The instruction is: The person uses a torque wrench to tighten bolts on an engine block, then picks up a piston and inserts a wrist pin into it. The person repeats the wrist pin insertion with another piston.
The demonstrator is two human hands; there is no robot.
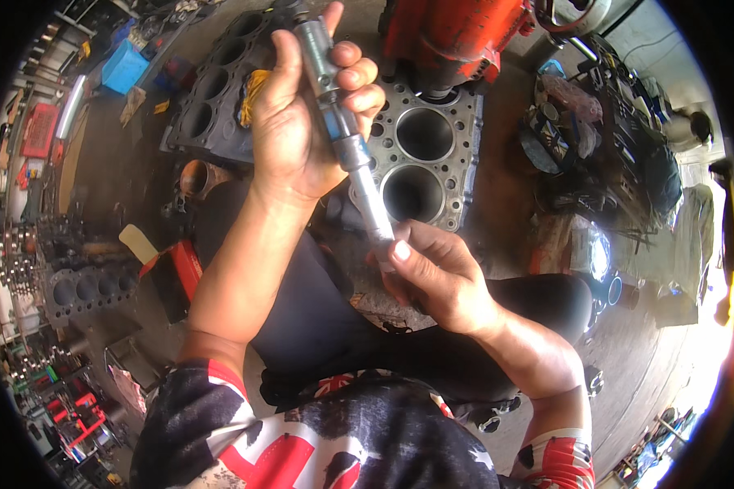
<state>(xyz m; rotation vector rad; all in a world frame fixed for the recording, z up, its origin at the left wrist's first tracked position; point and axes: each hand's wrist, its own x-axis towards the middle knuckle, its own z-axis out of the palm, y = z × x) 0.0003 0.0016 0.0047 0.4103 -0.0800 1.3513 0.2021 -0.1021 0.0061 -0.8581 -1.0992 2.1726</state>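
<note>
A long jointed metal shaft tool [373,208] lies slantwise between my two hands, above an engine block. It has a bright smooth rod, a darker collar in its middle and a thicker grey cylinder at its upper end; its exact kind I cannot make out. My left hand [306,114], palm up, has its fingers curled round the thick upper part, with the thumb standing off. The lower end of the rod is pinched between the thumb and fingers of my right hand [440,277]. Beneath them sits the grey engine block [470,155] with large round cylinder bores.
A red machine [457,37] stands at the block's far end. Another engine block [187,134] lies at left, near a blue box [125,67] and a red-and-black container [173,279]. Dark parts and bags [603,138] are piled at right. Tools and parts line the left side.
</note>
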